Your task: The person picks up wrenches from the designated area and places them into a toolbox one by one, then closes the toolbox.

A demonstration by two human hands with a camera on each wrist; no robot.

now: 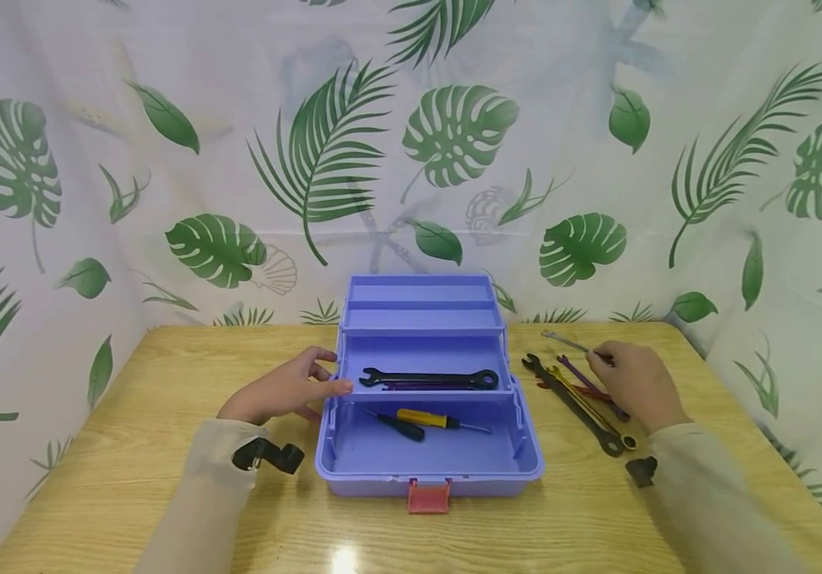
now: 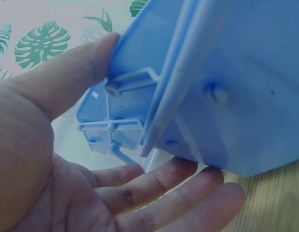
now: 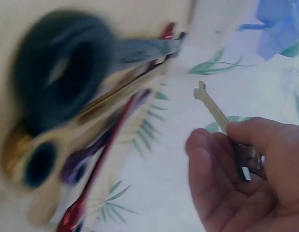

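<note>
My left hand (image 1: 285, 389) is at the left side of a blue-purple plastic toolbox (image 1: 356, 485). Its thumb touches the edge of the lower tray, and the other fingers extend loosely along the toolbox's outer side. At the right, my right hand (image 1: 640, 383) pinches a small silver wrench (image 3: 212, 108) between thumb and fingers, its open end pointing outward. Beneath and beside that hand lie several wrenches: a large black wrench (image 1: 576, 405), a gold wrench (image 1: 586, 399), a purple wrench (image 1: 586, 379) and a red wrench (image 3: 103, 174).
The toolbox stands with its stepped trays raised. A black combination wrench (image 1: 428, 379) lies in the lower tray over a purple tool. In the bottom are a yellow-handled screwdriver (image 1: 425, 418) and a black-handled screwdriver (image 1: 402, 428). A leaf-patterned curtain (image 1: 353, 159) hangs behind the wooden table (image 1: 167, 383).
</note>
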